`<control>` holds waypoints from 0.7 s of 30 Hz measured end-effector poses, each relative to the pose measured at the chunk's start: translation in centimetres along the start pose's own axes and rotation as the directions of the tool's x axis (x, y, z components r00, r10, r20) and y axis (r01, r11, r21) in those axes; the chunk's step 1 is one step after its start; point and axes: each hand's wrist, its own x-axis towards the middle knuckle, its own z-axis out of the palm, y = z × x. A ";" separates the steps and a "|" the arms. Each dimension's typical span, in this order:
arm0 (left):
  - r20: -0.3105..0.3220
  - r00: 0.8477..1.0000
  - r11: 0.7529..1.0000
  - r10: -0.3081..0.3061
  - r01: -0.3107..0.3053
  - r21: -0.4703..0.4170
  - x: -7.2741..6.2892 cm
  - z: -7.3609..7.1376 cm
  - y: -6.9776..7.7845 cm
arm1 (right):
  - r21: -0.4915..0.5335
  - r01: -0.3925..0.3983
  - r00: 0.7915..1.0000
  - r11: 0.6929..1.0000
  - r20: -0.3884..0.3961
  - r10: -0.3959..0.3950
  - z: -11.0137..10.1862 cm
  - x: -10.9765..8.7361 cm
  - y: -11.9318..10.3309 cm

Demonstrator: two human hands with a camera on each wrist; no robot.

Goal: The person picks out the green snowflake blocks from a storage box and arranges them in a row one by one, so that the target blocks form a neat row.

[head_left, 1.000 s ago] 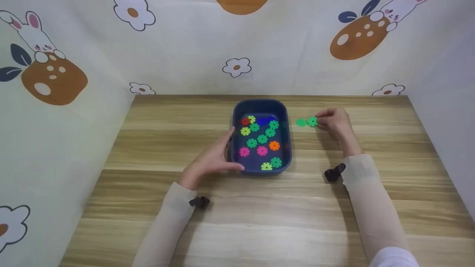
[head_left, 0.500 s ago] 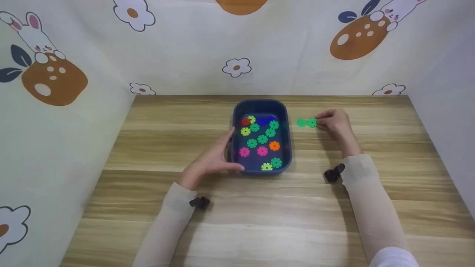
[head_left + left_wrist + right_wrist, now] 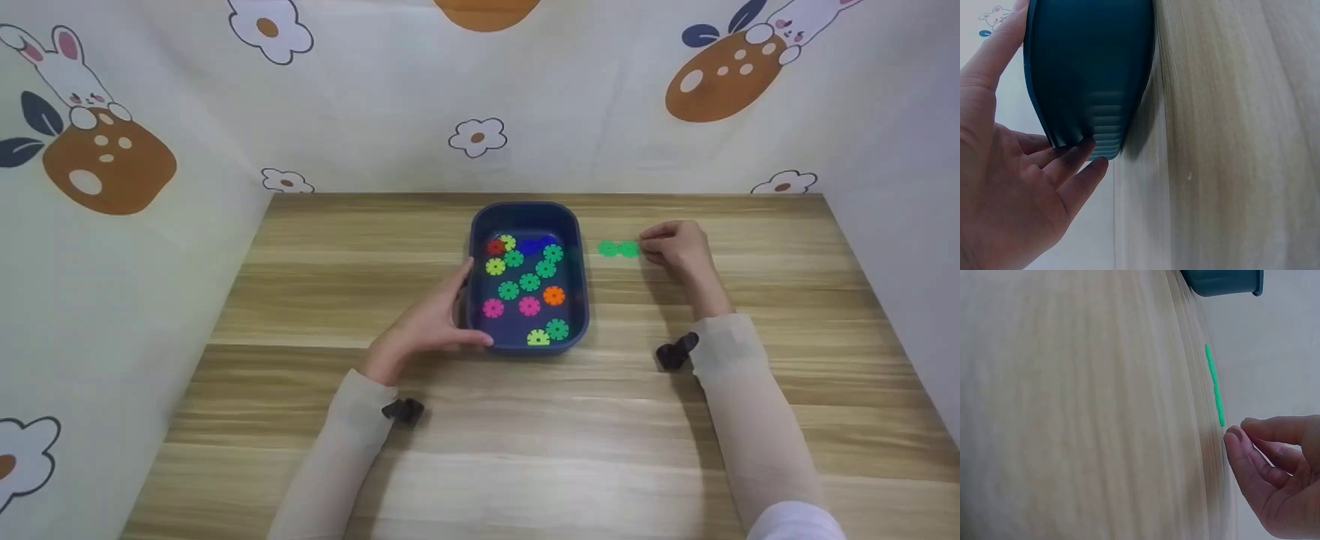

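A dark blue plastic box (image 3: 525,346) stands on the table, its bottom scattered with notched discs in green, yellow, pink, orange, red and blue. My left hand (image 3: 424,319) holds the box by its left side, thumb on the near rim and fingers bent against the outer wall in the left wrist view. To the right of the box two green notched discs (image 3: 618,249) lie flat, edge to edge. Just beside the right-hand disc is my right hand (image 3: 679,247); in the right wrist view its thumb and index fingertips (image 3: 1233,436) come close together at the strip's end, with nothing visible between them.
The wood-grain table (image 3: 480,465) runs back to a patterned curtain (image 3: 375,112) with rabbits, oranges and flowers. A small black device (image 3: 677,351) sits at the right wrist, another black device (image 3: 405,409) at the left.
The right-hand green disc was tilted between my right fingertips and now lies flat against the other green disc. My left hand and the box have stayed where they were.
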 end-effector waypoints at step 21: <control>-0.005 1.000 1.000 0.014 -0.014 -0.012 0.2 0.1 -0.2 | 0.067 0.014 0.999 0.998 -0.033 -0.012 0.0 -0.3 -0.6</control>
